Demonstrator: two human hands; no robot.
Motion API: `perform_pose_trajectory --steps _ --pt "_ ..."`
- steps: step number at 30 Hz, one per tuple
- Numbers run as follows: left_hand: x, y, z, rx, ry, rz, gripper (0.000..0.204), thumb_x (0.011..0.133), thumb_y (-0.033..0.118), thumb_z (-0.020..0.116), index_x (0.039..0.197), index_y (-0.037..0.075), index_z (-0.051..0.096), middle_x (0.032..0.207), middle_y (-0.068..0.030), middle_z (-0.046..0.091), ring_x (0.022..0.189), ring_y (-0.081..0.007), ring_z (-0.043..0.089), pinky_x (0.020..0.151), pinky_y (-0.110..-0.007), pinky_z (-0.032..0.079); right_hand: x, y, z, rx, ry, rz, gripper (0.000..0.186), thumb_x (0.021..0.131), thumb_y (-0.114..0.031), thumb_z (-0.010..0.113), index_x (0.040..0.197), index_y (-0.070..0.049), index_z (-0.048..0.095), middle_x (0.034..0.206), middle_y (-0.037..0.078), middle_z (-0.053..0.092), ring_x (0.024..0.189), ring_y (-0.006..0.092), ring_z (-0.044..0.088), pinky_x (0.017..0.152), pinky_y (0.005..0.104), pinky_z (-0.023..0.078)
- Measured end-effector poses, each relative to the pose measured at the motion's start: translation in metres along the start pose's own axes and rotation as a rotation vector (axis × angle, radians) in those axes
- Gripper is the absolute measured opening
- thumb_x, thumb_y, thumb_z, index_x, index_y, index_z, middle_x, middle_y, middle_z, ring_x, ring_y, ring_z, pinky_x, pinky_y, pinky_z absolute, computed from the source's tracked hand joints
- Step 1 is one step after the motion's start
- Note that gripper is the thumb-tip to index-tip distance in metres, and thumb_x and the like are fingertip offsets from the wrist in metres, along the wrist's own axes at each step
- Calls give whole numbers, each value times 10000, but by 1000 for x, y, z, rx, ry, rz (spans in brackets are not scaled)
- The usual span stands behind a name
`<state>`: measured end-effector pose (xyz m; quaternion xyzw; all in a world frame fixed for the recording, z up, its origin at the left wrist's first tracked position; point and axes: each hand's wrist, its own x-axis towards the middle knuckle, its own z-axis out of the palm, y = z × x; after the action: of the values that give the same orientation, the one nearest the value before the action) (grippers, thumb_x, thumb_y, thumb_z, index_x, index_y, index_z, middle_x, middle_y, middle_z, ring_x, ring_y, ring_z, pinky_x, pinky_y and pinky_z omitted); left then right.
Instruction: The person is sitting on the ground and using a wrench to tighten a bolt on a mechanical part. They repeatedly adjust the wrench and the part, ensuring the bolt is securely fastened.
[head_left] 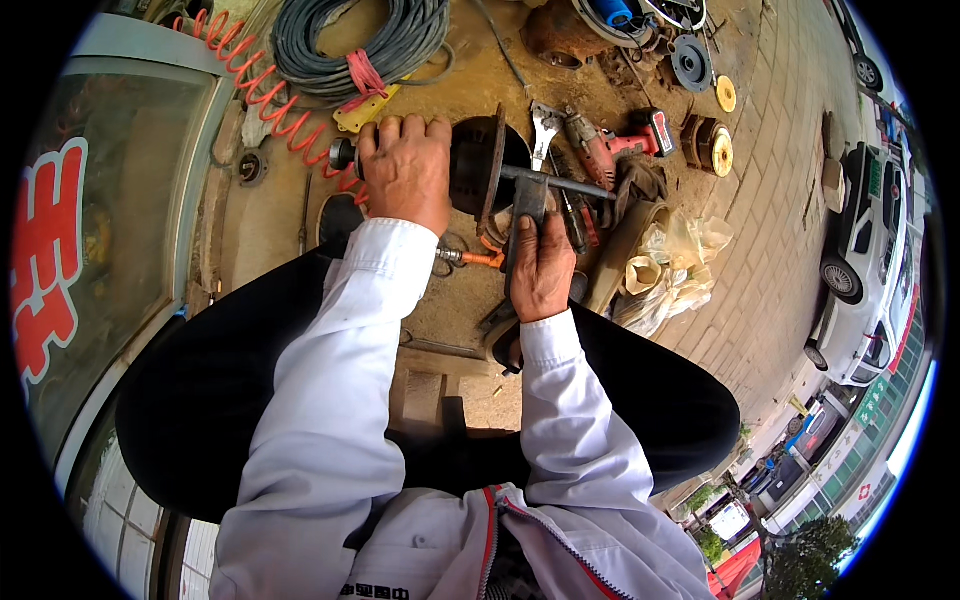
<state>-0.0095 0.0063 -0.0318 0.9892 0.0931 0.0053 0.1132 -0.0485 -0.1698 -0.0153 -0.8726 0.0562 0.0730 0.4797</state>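
My left hand (405,170) is closed around a dark, rusty metal part with a round flange (494,165) and a knob-like end on its left. A thin dark shaft (580,187) sticks out of the flange to the right. My right hand (541,268) grips a dark flat bar (529,200), thumb laid along it. The bar's upper end meets the shaft close to the flange; whether they touch firmly I cannot tell. Just beyond lie a silver wrench (545,125) and a red cordless power tool (597,150). Below the flange runs an orange hose with a metal fitting (452,256).
A black cable coil (290,50) and a coiled orange air hose (262,90) lie at the far left. Crumpled plastic bags (670,270), a grey disc (690,63) and a copper-coloured part (708,145) are at right. A glass door (130,180) stands left; a white car (865,260) is parked right.
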Motion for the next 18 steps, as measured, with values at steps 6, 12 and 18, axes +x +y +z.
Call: perform_pose_trajectory --steps 6,12,18 --pt "-3 -1 2 -7 58 1 438 682 -11 770 1091 104 660 1056 -94 630 1113 -318 568 1070 -482 384 26 -17 8 -149 52 -58 202 1046 -135 590 939 20 515 753 303 609 733 536 602 572 468 459" --pt "-3 0 4 -19 89 8 294 761 26 728 1035 112 668 1024 -87 627 1095 -303 571 1093 -505 372 8 -10 4 -183 76 -85 166 1042 -119 592 975 18 525 788 308 626 757 531 629 588 472 472" --pt "-4 -2 5 -8 101 4 300 756 28 731 1037 116 675 1029 -89 635 1096 -305 573 1081 -499 379 8 -5 5 -188 83 -150 116 1036 -92 581 1023 17 544 800 298 634 765 521 637 603 483 478"
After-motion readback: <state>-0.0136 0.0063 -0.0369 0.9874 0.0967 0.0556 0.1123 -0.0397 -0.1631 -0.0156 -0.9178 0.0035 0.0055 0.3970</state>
